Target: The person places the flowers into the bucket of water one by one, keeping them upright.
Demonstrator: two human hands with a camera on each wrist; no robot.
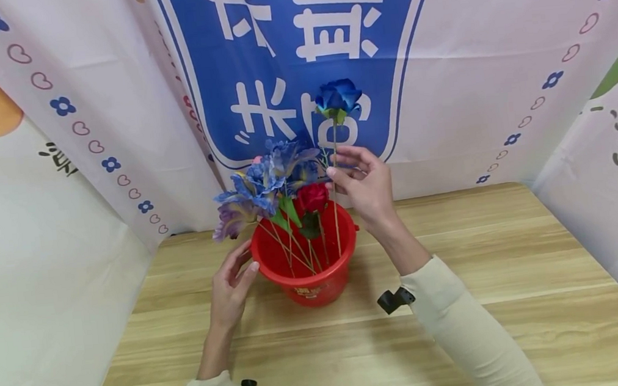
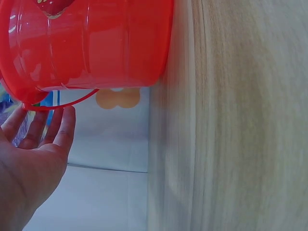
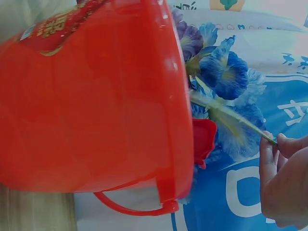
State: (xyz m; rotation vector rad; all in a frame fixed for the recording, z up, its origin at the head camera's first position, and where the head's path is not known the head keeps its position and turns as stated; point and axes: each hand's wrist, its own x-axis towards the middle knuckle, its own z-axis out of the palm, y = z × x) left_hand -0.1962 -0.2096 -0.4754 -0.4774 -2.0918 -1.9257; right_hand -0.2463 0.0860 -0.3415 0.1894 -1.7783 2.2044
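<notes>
A red plastic bucket (image 1: pixel 317 287) stands upright on the table and holds several artificial flowers. Blue and purple irises (image 1: pixel 263 178) lean to its left, and a red rose (image 1: pixel 313 197) sits low near its middle. My right hand (image 1: pixel 366 185) pinches the stem of a blue rose (image 1: pixel 338 97); its bloom is above the others and its stem reaches down into the bucket. In the right wrist view, thumb and fingers meet on that stem (image 3: pixel 250 126). At the bucket's left rim, my left hand (image 1: pixel 232 291) touches the edge with extended fingers (image 2: pixel 65 127).
The wooden table (image 1: pixel 489 300) extends around the bucket. A printed cloth (image 1: pixel 473 111) with a blue panel hangs right behind it. A thin red handle (image 2: pixel 79 100) hangs at the bucket's side. Black wrist cameras (image 1: pixel 395 300) sit near the cuffs.
</notes>
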